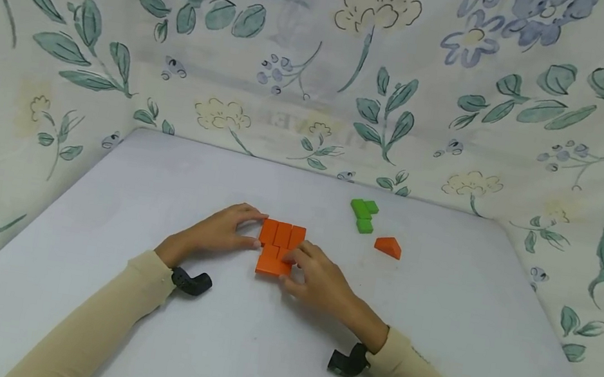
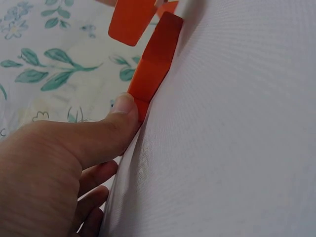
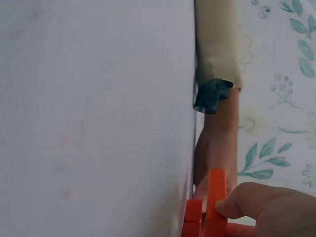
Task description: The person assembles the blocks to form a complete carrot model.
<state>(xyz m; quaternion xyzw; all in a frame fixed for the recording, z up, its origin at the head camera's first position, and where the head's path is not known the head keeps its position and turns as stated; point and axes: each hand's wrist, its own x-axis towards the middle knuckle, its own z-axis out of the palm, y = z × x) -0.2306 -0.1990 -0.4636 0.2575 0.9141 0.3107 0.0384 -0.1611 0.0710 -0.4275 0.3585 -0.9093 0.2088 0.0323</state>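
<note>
Orange blocks (image 1: 278,247) clustered mid-table (image 1: 160,193) — left hand (image 1: 222,229) presses thumb and fingers against their left edge; right hand (image 1: 318,279) pinches the lower right block. Green blocks (image 1: 363,214) lie well apart.

We record orange blocks (image 1: 278,247), green blocks (image 1: 363,213), an orange wedge (image 1: 388,246), a pale grey table (image 1: 160,193), floral green-leaf cloth (image 1: 299,51), beige sleeves (image 1: 101,315).
</note>
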